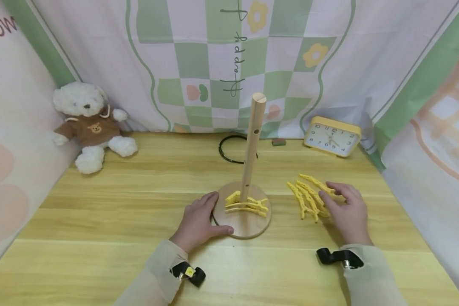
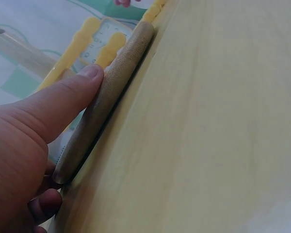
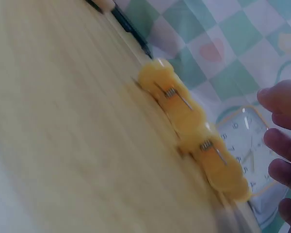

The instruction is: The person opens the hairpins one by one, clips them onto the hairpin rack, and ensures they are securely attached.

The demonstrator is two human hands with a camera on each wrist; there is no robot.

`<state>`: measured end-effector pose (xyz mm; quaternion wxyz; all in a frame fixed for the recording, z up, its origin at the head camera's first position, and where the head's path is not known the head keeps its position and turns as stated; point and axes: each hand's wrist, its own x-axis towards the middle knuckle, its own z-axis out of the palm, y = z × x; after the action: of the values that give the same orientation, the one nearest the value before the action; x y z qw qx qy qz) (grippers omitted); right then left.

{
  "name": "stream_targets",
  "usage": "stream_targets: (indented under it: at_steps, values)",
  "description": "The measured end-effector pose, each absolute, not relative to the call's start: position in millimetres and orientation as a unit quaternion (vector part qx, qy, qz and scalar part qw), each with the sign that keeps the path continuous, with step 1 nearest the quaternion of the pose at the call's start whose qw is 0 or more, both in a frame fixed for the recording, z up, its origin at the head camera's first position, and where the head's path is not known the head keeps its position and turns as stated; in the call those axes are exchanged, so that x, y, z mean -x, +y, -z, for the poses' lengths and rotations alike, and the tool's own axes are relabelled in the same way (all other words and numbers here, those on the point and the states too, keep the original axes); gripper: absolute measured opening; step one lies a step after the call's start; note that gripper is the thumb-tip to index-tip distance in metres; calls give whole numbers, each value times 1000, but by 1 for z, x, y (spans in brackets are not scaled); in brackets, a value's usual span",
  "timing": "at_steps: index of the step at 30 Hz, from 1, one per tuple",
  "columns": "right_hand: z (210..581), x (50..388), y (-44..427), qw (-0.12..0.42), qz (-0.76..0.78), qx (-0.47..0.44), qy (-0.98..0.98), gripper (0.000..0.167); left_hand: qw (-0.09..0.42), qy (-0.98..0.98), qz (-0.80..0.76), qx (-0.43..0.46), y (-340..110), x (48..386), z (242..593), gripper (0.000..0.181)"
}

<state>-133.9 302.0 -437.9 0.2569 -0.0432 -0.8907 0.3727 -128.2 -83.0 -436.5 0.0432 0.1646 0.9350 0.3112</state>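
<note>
A round wooden base (image 1: 248,227) carries an upright wooden post (image 1: 252,144), with yellow pieces (image 1: 248,207) lying around the post's foot. My left hand (image 1: 199,223) grips the base's left edge; in the left wrist view its thumb presses on the rim (image 2: 109,92) and its fingertips are partly hidden behind it. Several yellow branched pieces (image 1: 307,197) lie right of the base. Over their right side is my right hand (image 1: 348,212), fingers apart. The right wrist view shows that hand (image 3: 283,145) beside yellow clips with metal springs (image 3: 184,107), holding nothing visible.
Behind the post lies a thin black ring (image 1: 225,155), with a small green and brown block (image 1: 279,142) to its right. A yellow-framed clock (image 1: 330,137) stands at the back right. The white teddy bear (image 1: 93,127) sits at the back left, near the curtain (image 1: 191,63).
</note>
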Motion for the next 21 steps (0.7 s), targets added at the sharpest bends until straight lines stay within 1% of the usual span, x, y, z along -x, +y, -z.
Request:
stream_targets:
  at_steps: [2,7,14,18,21]
  values:
    - [440,135,309,248,-371,62,-893,36,42,934,-313,-165,-83,128,436,111]
    - [442,138,326,206,-364,96,-903,46,42,935,-311,-163,-83,129,437,111]
    - [445,140,339,142,-332,70,-930,53,45,936,-308,-163,-83,128,437,111]
    - [442,142,339,115,-321,65,-938,59,44,936,-310,-163,-83,128,436,111]
    - [441,143,339,99,-316,68,-941,60,44,935,-311,-163,-83,128,436,110]
